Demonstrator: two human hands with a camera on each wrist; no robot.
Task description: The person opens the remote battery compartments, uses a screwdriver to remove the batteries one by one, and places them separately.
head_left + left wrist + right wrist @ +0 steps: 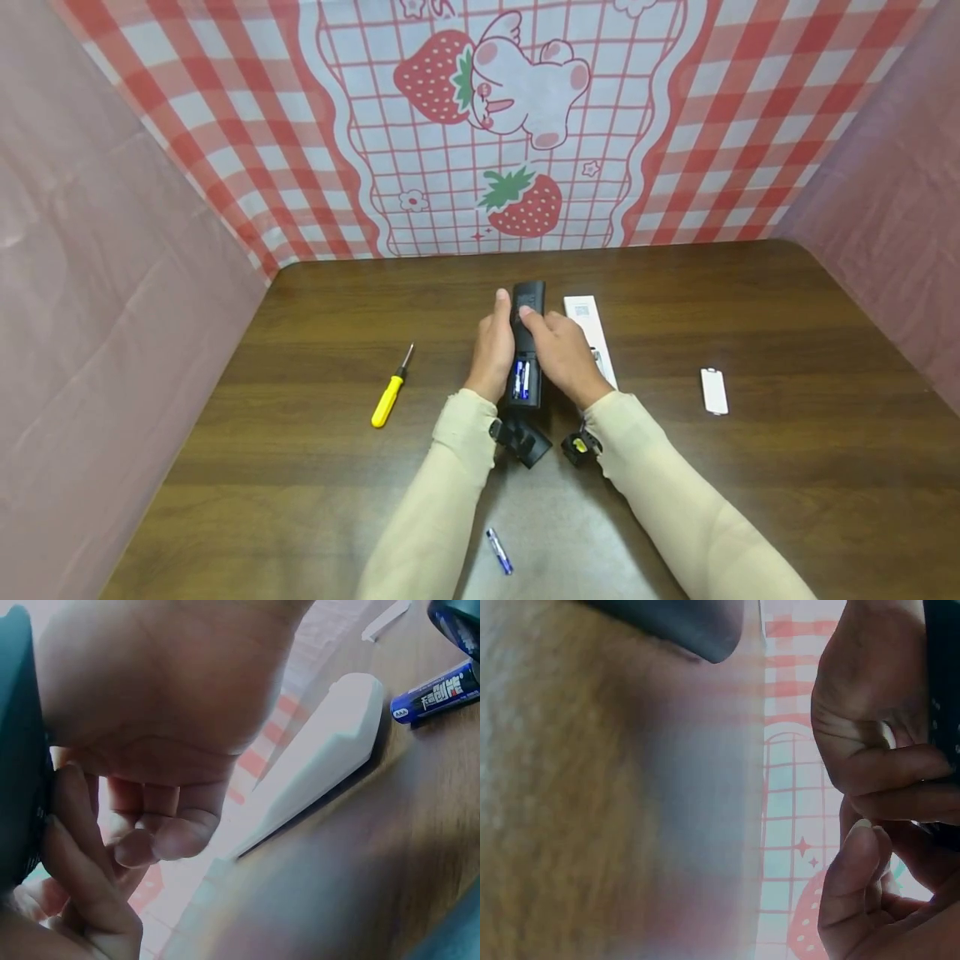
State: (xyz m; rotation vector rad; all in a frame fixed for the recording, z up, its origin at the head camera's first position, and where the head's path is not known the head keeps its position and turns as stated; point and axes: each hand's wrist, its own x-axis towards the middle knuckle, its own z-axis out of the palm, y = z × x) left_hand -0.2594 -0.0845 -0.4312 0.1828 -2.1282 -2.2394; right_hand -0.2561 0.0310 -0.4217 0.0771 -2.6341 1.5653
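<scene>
Both hands hold a black remote control (pixel 529 337) over the table, its back facing up. Two blue-and-silver batteries (pixel 522 379) sit in its uncovered compartment at the near end. My left hand (pixel 492 346) grips the left side, thumb along the edge. From the right, my right hand (pixel 562 350) grips it, thumb pressed on the back. Fingers curl beneath the remote in both wrist views. Beside the right hand lies a white remote (pixel 585 315), partly hidden by that hand. In the left wrist view, a blue AAA battery (pixel 435 697) lies by the white remote's end.
A yellow-handled screwdriver (pixel 388 398) lies to the left on the wooden table. A white battery cover (pixel 714 392) is at the right. Between the forearms, nearer the front, lies a loose battery (pixel 499 552). A checked strawberry cloth (pixel 315 167) hangs behind the table.
</scene>
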